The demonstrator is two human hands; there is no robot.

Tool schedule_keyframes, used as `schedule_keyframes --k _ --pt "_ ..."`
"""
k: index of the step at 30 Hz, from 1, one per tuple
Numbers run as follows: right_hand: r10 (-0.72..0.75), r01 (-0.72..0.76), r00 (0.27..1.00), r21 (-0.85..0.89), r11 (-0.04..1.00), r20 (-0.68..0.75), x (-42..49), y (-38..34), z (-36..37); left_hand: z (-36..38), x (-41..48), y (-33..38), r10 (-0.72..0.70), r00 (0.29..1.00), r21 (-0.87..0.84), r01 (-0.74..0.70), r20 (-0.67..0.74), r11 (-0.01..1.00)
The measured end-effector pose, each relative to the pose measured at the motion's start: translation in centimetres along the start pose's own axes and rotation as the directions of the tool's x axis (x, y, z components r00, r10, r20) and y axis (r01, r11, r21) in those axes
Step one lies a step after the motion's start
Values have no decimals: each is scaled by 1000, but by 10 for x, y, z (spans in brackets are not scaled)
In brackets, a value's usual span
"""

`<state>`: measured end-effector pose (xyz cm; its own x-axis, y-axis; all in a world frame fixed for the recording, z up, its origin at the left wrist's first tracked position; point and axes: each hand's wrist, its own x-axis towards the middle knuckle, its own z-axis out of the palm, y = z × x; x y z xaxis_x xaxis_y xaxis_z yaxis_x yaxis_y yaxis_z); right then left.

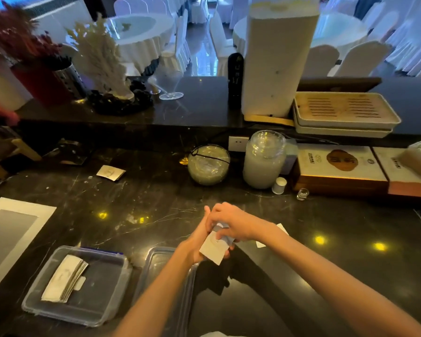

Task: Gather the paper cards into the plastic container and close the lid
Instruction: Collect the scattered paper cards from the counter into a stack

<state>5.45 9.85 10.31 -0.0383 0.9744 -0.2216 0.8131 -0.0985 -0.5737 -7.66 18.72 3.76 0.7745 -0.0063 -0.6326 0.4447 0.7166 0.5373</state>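
Clear plastic makes the two nearest things on the black marble counter [156, 190]: the container [78, 285] at the lower left, and its lid [161, 268] lying flat just beside it on the right, partly under the left forearm. Inside the container a stack of paper cards [65, 279] lies at a slant against the left part of the bottom.

Above the lid, both hands meet. The left hand [199, 242] is closed around a small bundle of cards [213, 249], with the white lower corner of the bundle sticking out. The right hand [231, 222] presses its fingers onto the top of the same bundle. Just behind the right wrist one more card [261, 244] lies on the counter, mostly hidden.

Further back, on the left, a single card [111, 172] rests alone, well apart from the hands. Behind it stand a round glass bowl [208, 165] and a tall glass jar [264, 160] side by side, near a wall socket [238, 143].
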Motion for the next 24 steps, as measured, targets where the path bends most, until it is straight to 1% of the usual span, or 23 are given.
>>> schedule_keyframes --k 2,4,5,6,7,8,10,12,14,16,19,22,23,24 --pt "32 -25 992 60 998 -121 -15 18 -7 12 11 -3 -1 1000 -25 2 19 1000" --pt "91 -53 947 128 990 -309 -29 47 -14 20 22 -8 12 1000 29 -12 -5 1000" --pt "167 -111 911 166 980 -378 -37 65 -15 22 27 -11 18 998 83 -13 -52 996" --pt "264 -195 876 204 959 -403 -45 85 -15 24 31 -16 24 994 133 -10 -106 991" --pt "355 -289 853 220 932 -384 -53 105 -12 26 34 -21 30 987 165 -4 -157 986" --pt "431 -379 841 212 901 -326 -59 125 -7 27 37 -25 38 979 174 -2 -200 985" --pt "518 -496 839 161 853 -163 -69 158 10 28 42 -35 59 960 146 -18 -276 989" --pt "544 -539 838 87 838 -44 -75 177 30 25 43 -41 84 937 110 -49 -338 993" --pt "556 -556 831 12 831 5 -77 186 46 23 44 -46 104 923 64 -86 -371 994" --pt "566 -565 824 -51 823 9 -76 188 57 19 42 -49 121 905 51 -110 -407 993" --pt "560 -562 827 -110 820 -53 -75 192 68 9 39 -54 142 889 48 -134 -435 990" --pt "568 -579 814 -85 811 -124 -74 194 69 5 40 -55 129 878 54 -117 -461 992" --pt "582 -593 801 -54 803 -144 -74 194 67 5 41 -55 127 874 49 -117 -469 992" --pt "611 -617 776 16 787 -157 -75 192 65 8 42 -55 130 872 32 -130 -473 991"
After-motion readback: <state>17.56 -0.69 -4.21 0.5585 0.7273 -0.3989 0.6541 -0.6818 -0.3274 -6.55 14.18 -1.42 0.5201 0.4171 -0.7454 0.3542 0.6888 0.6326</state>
